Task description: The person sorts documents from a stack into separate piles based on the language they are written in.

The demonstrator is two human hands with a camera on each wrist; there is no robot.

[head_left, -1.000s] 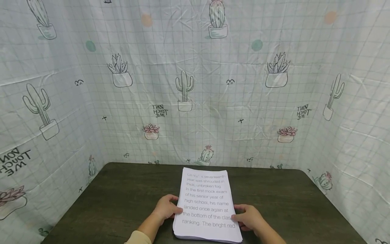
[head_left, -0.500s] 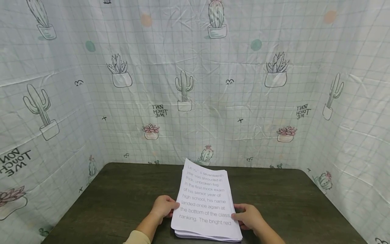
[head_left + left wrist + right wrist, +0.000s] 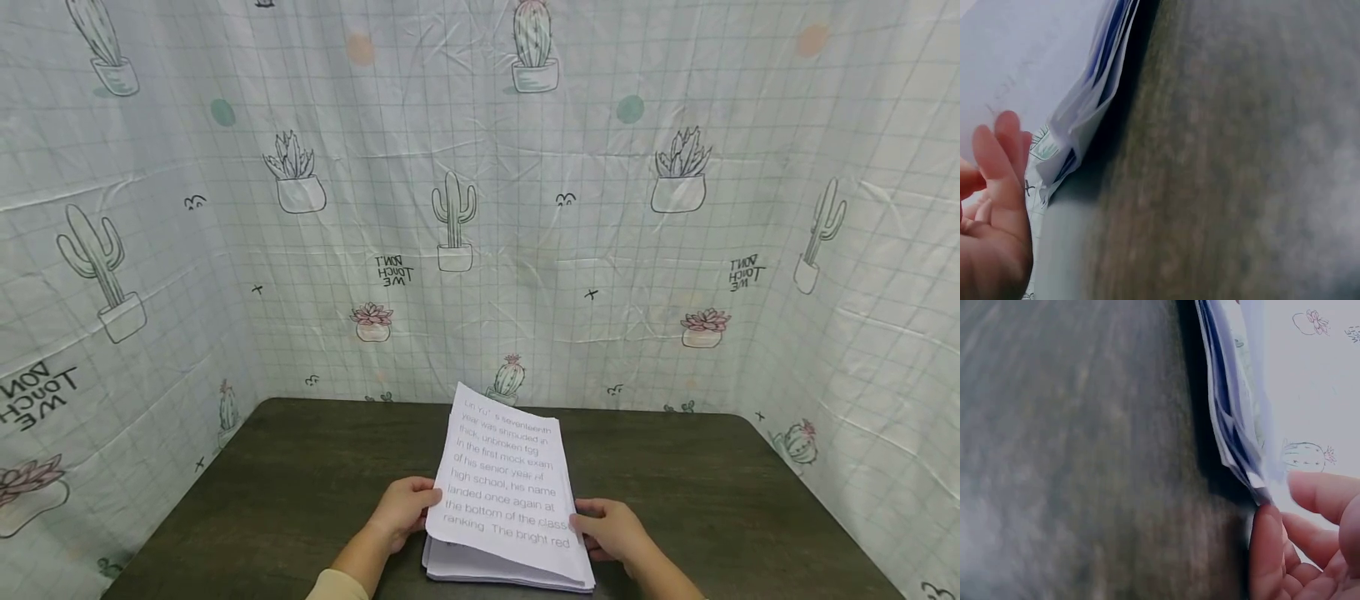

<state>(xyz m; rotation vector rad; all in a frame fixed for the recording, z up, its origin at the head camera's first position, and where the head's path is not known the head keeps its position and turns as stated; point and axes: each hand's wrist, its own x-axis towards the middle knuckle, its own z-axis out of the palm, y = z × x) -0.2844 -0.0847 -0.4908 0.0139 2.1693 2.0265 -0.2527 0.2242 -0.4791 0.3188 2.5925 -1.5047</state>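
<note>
A stack of white paper lies on the dark table, and its layered edges fan slightly apart in the right wrist view. The printed top sheet is raised along its left side and bends down toward the right. My left hand pinches the left edge of this raised sheet, thumb on top. My right hand grips the right edge of the stack, its thumb over the printed face. In the left wrist view the left hand's fingers show beside the paper; their contact is partly hidden.
The dark wooden table extends to both sides of the paper. A pale grid curtain printed with cacti encloses the table at the back and on both sides.
The top sheet's left side has risen off the stack with my left hand, opening a gap at the near edge. My right hand has stayed at the right edge.
</note>
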